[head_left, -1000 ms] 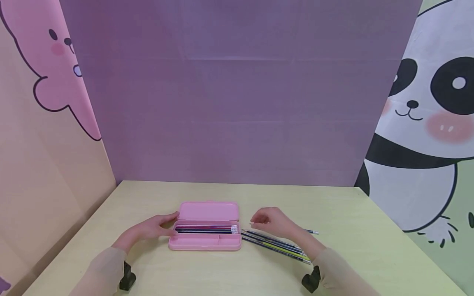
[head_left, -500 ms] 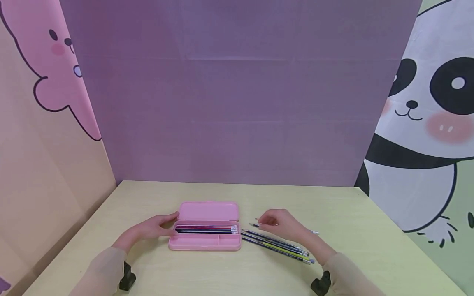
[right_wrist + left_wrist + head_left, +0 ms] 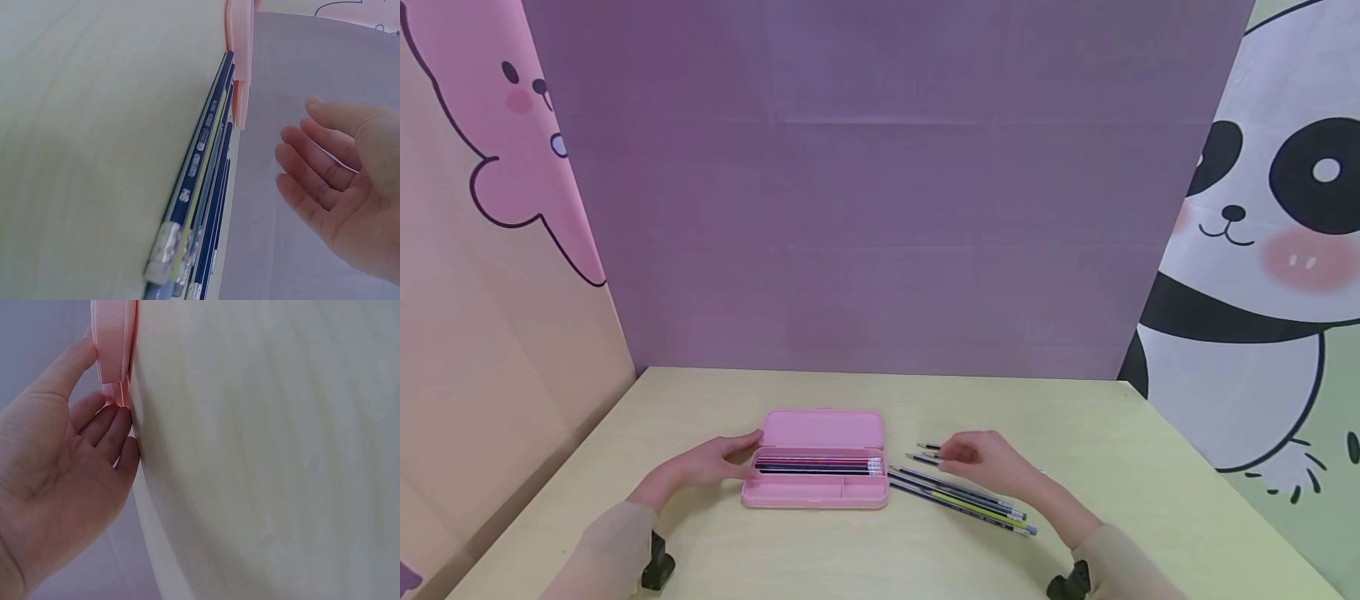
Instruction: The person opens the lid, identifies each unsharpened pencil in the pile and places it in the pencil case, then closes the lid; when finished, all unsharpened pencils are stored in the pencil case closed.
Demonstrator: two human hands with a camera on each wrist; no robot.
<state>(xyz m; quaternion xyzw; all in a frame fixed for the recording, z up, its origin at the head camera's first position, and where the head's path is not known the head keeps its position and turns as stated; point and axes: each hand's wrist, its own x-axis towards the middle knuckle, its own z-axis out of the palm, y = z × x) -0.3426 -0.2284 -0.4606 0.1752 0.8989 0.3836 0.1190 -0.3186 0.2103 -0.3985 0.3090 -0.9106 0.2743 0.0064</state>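
A pink pencil case (image 3: 815, 502) lies with its lid (image 3: 823, 427) folded back. Several dark and red pencils (image 3: 812, 465) lie in its rear compartment. My left hand (image 3: 700, 461) holds the case's left end, thumb at the base's rim and fingers at the lid's end; the left wrist view shows this hand (image 3: 69, 450) against the case (image 3: 114, 340). My right hand (image 3: 981, 458) hovers by a few loose pencils (image 3: 922, 459), covering part of them. In the right wrist view, the right hand (image 3: 350, 181) has loosely bent fingers with nothing visible between them.
A bundle of dark pencils (image 3: 951, 493) and a yellow-green one (image 3: 970, 504) lies to the right of the case, points towards it. The pale wooden table (image 3: 820, 554) meets a purple backdrop (image 3: 880, 208). Cartoon-printed walls stand at both sides.
My right hand has moved right and slightly nearer, uncovering pointed ends of loose pencils beyond the bundle. The left hand and case have stayed put.
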